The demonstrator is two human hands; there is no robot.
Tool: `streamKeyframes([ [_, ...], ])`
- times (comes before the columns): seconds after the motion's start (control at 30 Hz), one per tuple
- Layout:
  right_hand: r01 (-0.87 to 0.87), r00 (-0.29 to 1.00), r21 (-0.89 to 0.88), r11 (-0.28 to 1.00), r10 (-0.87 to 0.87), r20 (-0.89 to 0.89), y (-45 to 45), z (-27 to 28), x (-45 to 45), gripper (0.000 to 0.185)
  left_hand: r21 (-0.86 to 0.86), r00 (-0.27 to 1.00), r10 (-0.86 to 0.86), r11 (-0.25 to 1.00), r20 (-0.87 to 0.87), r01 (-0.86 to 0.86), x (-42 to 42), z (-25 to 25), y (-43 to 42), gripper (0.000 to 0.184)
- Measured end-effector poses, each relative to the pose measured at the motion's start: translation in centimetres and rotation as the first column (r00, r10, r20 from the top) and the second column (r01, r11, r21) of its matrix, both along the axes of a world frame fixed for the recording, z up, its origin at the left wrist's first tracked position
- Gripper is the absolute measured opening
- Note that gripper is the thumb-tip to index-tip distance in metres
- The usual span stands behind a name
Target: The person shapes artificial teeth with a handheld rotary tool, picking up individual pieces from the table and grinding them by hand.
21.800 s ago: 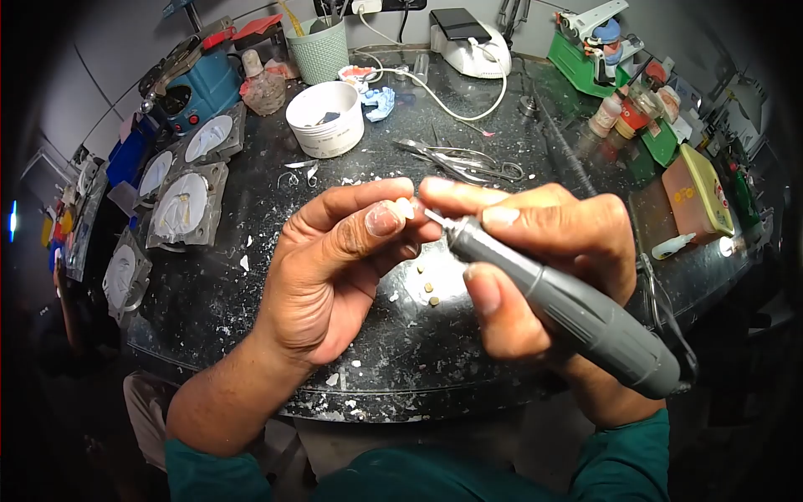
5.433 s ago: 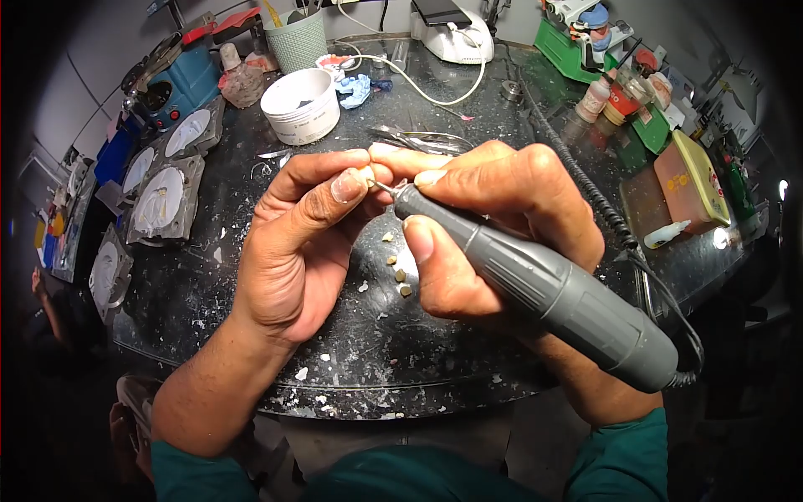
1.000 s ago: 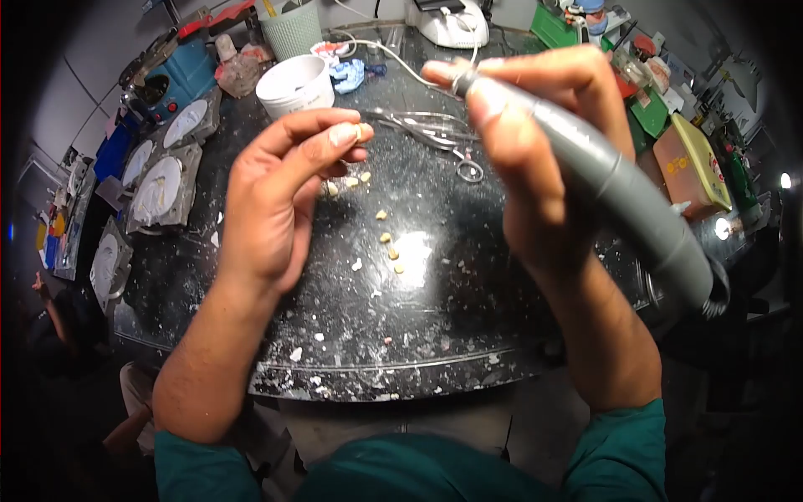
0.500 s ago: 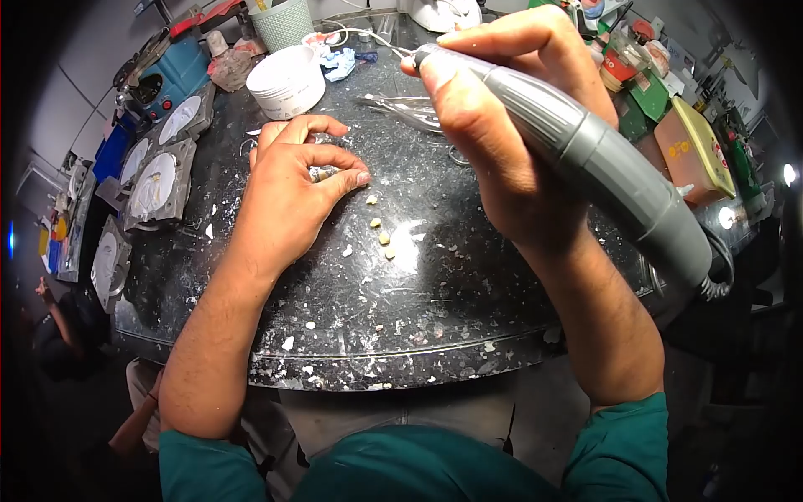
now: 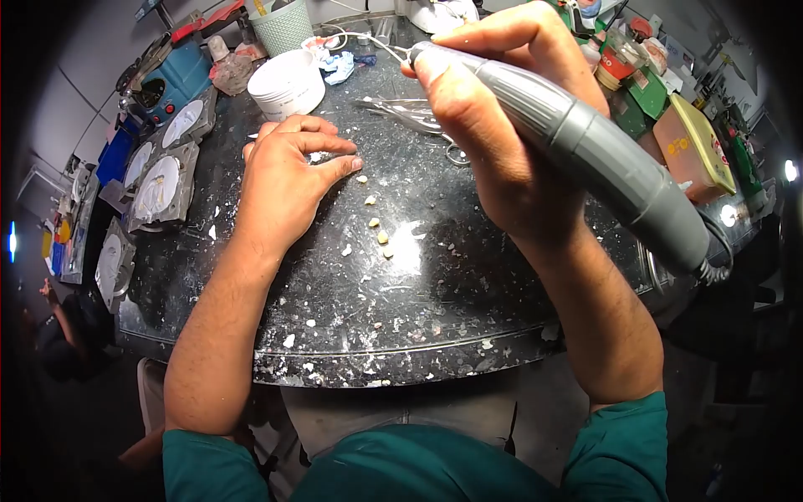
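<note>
While the left hand (image 5: 288,167) lay low over the black table (image 5: 452,309), its palm was down and its fingers were loosely bent, with the thumb and pointing finger a little apart. What was under the palm could not be seen. Just near the thumb tip, small yellowish pieces (image 5: 383,238) like teeth made a short row on the table, running nearer from the thumb.

On the right, the right hand (image 5: 510,171) was wrapped around a thick grey tool (image 5: 585,138) and held it up above the table. The tool's thin end pointed left and far, and its fat end, with a curly cord (image 5: 715,274), leaned right and near.

Some shiny metal tools (image 5: 401,110) lay past the row, between the hands. A white tub (image 5: 291,99) stood on the far side of the left hand, with a crumpled-looking blue lump (image 5: 337,69) to its right. White crumbs (image 5: 288,340) dotted the near edge
</note>
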State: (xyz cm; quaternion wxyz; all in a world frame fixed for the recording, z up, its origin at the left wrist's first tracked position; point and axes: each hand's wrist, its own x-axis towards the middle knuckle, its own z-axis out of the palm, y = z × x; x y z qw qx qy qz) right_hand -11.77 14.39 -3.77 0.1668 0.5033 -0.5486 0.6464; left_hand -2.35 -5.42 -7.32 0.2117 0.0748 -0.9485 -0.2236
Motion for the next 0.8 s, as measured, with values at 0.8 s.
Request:
streamKeyframes([
  [0.8,-0.001,0.991,0.094,0.996,0.013,-0.131,-1.1,-0.9,2.2,0.024,0.851,0.892,-0.160,0.267,-0.424,0.452,1.6,2.5,2.0,0.018],
])
